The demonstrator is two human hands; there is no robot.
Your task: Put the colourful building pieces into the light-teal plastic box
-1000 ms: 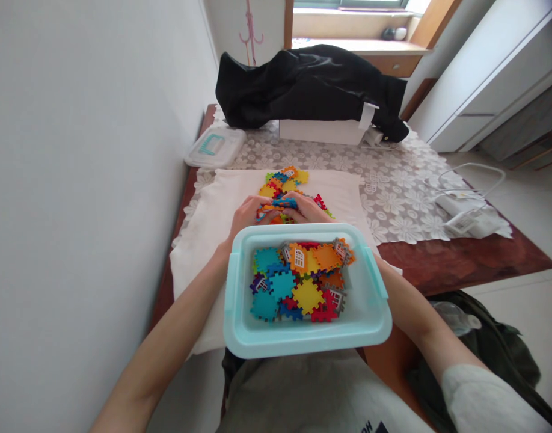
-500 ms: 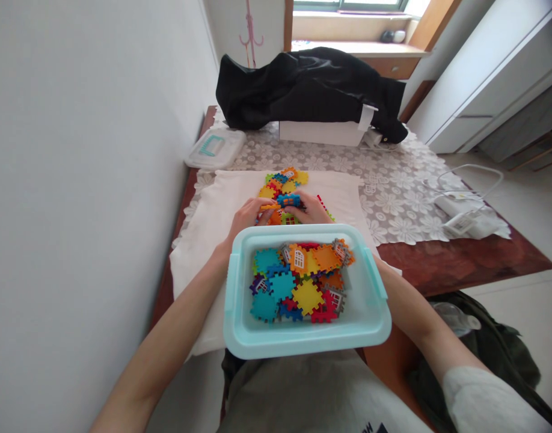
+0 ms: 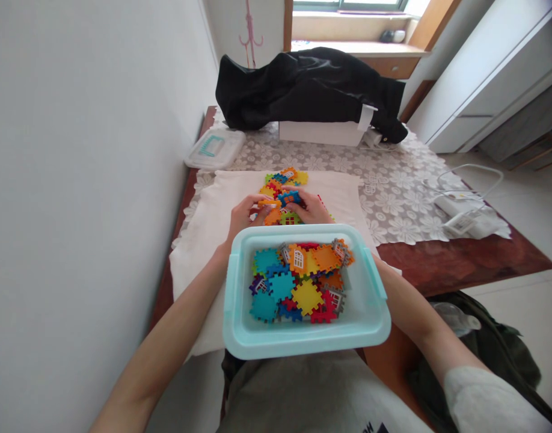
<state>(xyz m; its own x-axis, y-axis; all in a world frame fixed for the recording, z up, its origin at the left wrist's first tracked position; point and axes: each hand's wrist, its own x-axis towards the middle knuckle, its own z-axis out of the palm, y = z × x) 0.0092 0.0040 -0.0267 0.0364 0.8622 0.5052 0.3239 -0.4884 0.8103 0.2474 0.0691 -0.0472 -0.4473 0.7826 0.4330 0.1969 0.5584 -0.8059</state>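
Between thumb and fingers, my left hand (image 3: pixel 246 215) grips an orange toothed building tile (image 3: pixel 269 204), seen nearly edge-on. My right hand (image 3: pixel 311 207) pinches a blue building tile (image 3: pixel 288 198) with an orange window in it. The two tiles are close together; whether they touch I cannot tell. Below and behind them, several more toothed tiles (image 3: pixel 287 175) in yellow, orange, green and blue lie on the white cloth (image 3: pixel 204 234). My fingers partly hide this group. Nearer to me, a light turquoise tub (image 3: pixel 364 300) holds many loose tiles.
A clear lid (image 3: pixel 231 155) with a turquoise handle lies at the back left, beside the wall. Black fabric (image 3: pixel 312 84) covers a white box (image 3: pixel 321 132) at the back. White cabled devices (image 3: pixel 468 213) sit on the lace tablecloth (image 3: pixel 402 186) at right.
My left hand has drawn slightly left and up with the orange tile, so a small gap shows beside the blue tile. The blue tile has tilted a little in my right hand.
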